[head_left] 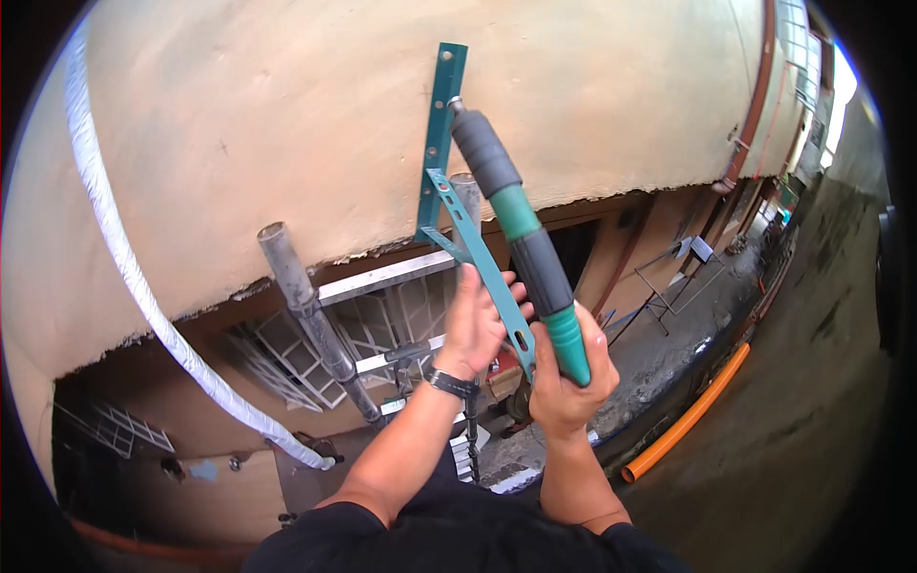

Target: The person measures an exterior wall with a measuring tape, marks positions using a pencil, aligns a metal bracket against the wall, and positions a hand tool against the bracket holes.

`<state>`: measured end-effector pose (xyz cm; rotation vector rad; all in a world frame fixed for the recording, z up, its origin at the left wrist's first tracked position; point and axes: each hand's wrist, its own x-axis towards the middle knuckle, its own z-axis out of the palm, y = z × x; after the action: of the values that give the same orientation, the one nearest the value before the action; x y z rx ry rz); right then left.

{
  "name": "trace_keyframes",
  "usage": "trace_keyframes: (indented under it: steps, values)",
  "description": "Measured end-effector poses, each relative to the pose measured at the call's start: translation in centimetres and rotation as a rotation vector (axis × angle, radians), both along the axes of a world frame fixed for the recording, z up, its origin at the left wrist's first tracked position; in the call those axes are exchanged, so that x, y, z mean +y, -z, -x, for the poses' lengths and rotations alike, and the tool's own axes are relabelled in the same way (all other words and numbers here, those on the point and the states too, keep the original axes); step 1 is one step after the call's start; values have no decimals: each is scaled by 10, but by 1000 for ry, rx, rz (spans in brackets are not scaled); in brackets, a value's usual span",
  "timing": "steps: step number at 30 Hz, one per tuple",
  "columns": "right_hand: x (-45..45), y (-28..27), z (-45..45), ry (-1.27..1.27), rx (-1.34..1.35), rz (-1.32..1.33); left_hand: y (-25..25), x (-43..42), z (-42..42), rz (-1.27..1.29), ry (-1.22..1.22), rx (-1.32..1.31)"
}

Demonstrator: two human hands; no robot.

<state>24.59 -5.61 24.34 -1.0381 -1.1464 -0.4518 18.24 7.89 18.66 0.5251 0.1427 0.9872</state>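
Observation:
A green metal bracket [442, 143] stands upright against the plaster wall, with its perforated arm sticking out toward me. My left hand [478, 320] is at the underside of that arm, fingers spread behind it and thumb along its edge. My right hand [573, 372] is wrapped round the green rear end of a black and green cylindrical tool [521, 224]. The tool's metal tip is at the upper part of the bracket, beside a hole; whether it touches is too small to tell.
Metal scaffold poles [315, 315] and a rail [387, 277] stand below the wall edge. A silver-wrapped hose [124, 248] hangs at left. An orange pipe [688, 415] lies low at right. Window grilles and a wet alley show far below.

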Motion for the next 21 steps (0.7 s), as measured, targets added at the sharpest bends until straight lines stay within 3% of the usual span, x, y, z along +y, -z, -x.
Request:
trace_keyframes:
  steps: [2, 3, 4, 6, 8, 10, 12, 14, 18, 20, 21]
  values:
    - [-1, 23, 6, -62, 2, 69, -5, -13, -10, 65, 79, -98]
    - [-3, 31, 6, -72, -17, 126, 17, -1, -9, 149, 139, -151]
    - [-5, 37, 7, -84, -38, 174, 39, 2, -12, 119, 108, -122]
    - [-10, 41, 9, -95, -109, 210, 23, -20, -11, 209, -95, 85]
    - [-20, 47, 9, -163, -54, 274, 19, -30, -3, 196, -139, 111]
    - [-22, 49, 3, -396, 283, 370, 15, -27, 19, 229, 23, 110]
    - [-16, 51, -11, -259, 128, 300, 11, -16, 45, 141, 163, 32]
    - [-15, 56, -24, -388, 461, 325, -7, -18, 53, 231, 37, 186]
    - [16, 73, -59, -241, 322, 281, 12, -12, 101, 249, 247, 114]
    - [24, 74, -65, -261, 369, 406, 15, -8, 118, 268, 190, 64]
    - [29, 67, -58, -363, 553, 435, 7, -7, 124, 281, 167, 91]
